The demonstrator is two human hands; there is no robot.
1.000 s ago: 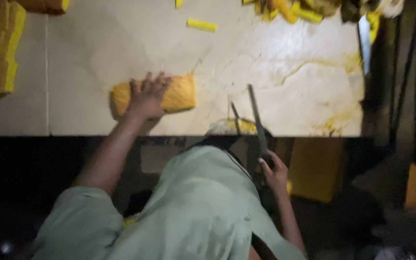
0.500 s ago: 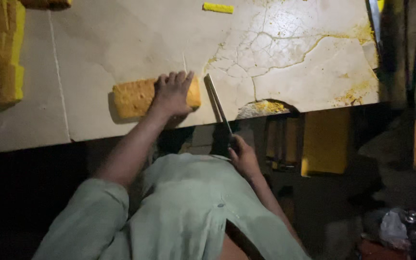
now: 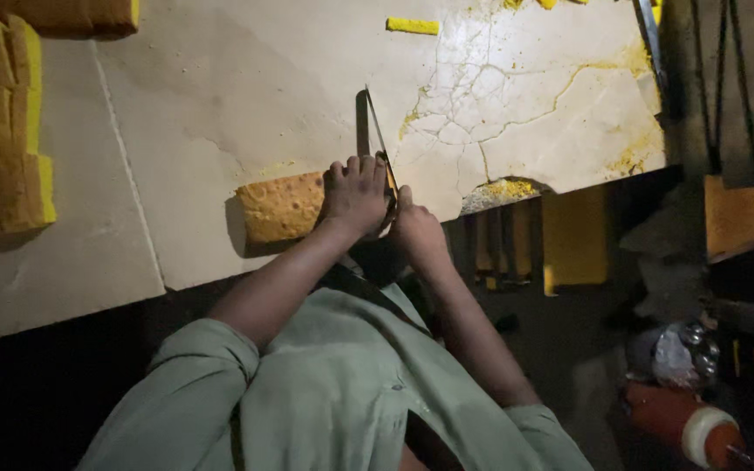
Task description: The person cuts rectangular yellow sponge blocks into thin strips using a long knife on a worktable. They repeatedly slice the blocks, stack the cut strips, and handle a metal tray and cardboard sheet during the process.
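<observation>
A yellow-orange sponge block (image 3: 283, 207) lies near the front edge of a pale cracked table (image 3: 220, 105). My left hand (image 3: 356, 194) presses flat on the block's right end. Right beside it, my right hand (image 3: 415, 228) grips the handle of a long knife (image 3: 375, 131). The blade stands on edge against the block's right end and points away from me across the table.
Large yellow sponge slabs (image 3: 2, 122) lie at the table's left. A small yellow strip (image 3: 413, 26) rests at the far side, with yellow crumbs around the cracks. More foam pieces (image 3: 735, 218) and a red cylinder (image 3: 682, 423) sit in the dark at right.
The knife has come from below the table edge up onto the table, against the block's right end. My right hand has closed in beside my left hand, which stays on the block.
</observation>
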